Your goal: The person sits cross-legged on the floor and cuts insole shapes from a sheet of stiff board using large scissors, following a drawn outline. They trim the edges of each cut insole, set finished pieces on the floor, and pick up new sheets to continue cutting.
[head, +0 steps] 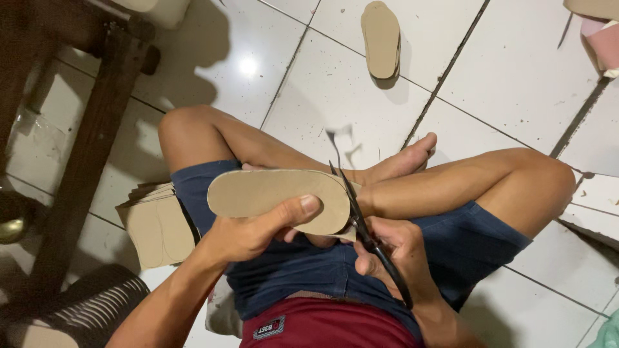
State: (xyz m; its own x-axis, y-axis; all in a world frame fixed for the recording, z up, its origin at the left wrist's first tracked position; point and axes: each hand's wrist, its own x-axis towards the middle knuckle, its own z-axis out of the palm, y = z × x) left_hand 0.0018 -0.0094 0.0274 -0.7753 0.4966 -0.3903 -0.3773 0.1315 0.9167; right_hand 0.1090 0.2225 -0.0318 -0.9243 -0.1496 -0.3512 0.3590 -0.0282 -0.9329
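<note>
Over the crossed legs, the left hand (248, 232) grips a tan sole-shaped cardboard cutout (277, 196) while the right hand (393, 248), closed on black scissors (364, 225), trims its rounded edge.

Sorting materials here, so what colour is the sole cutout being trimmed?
Tan cardboard brown; the cutout shows best in the head view.

Tan cardboard insole (277, 193), black scissors (367, 235), navy shorts (464, 241), maroon waistband (329, 325). Floor tiles (516, 71) white, grout dark. Cut sole (380, 38) tan; cardboard stack (155, 225) tan too.
</note>
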